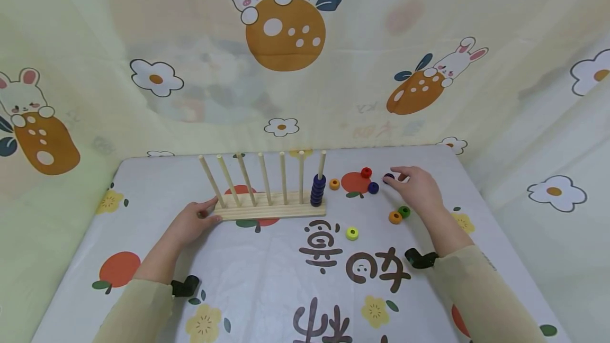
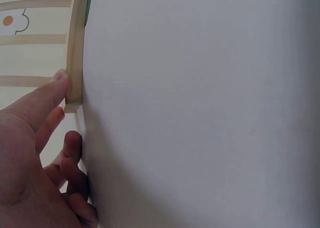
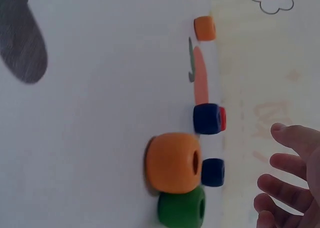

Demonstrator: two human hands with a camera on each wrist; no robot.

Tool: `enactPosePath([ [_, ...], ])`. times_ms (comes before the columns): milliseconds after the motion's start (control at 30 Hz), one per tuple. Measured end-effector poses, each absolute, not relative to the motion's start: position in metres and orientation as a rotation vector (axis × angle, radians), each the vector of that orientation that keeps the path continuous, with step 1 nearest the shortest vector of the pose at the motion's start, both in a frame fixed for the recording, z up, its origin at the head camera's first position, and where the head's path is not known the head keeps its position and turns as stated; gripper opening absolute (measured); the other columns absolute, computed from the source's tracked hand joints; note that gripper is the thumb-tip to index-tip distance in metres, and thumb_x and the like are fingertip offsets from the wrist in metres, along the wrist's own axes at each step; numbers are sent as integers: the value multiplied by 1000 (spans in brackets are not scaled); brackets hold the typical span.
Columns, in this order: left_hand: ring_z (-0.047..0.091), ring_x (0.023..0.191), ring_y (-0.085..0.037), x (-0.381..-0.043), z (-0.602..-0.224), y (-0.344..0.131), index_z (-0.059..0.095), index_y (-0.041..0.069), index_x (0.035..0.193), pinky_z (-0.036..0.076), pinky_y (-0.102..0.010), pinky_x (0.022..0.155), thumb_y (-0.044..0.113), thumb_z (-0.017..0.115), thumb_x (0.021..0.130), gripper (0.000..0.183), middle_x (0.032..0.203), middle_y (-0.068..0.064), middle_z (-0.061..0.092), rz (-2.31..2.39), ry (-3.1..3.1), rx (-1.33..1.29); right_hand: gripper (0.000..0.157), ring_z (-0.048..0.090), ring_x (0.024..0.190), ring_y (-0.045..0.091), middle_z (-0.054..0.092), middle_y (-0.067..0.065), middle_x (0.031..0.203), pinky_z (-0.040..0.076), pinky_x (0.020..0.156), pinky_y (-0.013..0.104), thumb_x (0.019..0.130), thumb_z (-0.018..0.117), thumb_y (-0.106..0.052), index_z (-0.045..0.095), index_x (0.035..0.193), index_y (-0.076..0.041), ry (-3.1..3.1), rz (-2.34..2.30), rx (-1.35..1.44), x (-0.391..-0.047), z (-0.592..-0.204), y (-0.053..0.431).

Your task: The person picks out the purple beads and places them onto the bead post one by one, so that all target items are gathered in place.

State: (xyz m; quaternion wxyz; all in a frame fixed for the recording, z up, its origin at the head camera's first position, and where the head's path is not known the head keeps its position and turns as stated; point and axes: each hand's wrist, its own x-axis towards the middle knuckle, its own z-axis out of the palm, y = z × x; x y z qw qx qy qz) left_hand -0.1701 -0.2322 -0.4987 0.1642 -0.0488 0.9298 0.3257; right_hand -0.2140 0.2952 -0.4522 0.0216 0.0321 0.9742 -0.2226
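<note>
A wooden peg stand has several upright pegs; a stack of dark blue beads sits on its rightmost one. My left hand holds the left end of its base between thumb and index finger, with the thumb on the front edge. Over on the right, my right hand hovers with parted fingers above a dark blue bead. In the right wrist view that bead rests on the table, and the fingers are apart from it.
Around the right hand lie another dark blue bead, a red bead, a green bead and an orange bead. A second orange bead is beside the stand. A yellow bead lies nearer the front. A printed curtain hangs behind.
</note>
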Motion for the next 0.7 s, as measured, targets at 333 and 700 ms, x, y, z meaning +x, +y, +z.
enactPosePath([
  [333,47,100,-32,-170,-499,-232,39,17,152,43,-47,84,34,70,93,69,111,-19,49,928,2654,-126,62,51,105,39,59,22,117,47,86,50,95,65,-42,51,143,-6,2901,-668,171,-225,-467,307],
  [700,46,101,-33,-171,-500,-233,39,18,152,43,-48,86,35,70,93,70,113,-20,49,930,2646,-138,62,51,103,37,58,22,116,47,87,49,95,64,-42,51,143,-5,2834,-676,247,-238,-485,311],
])
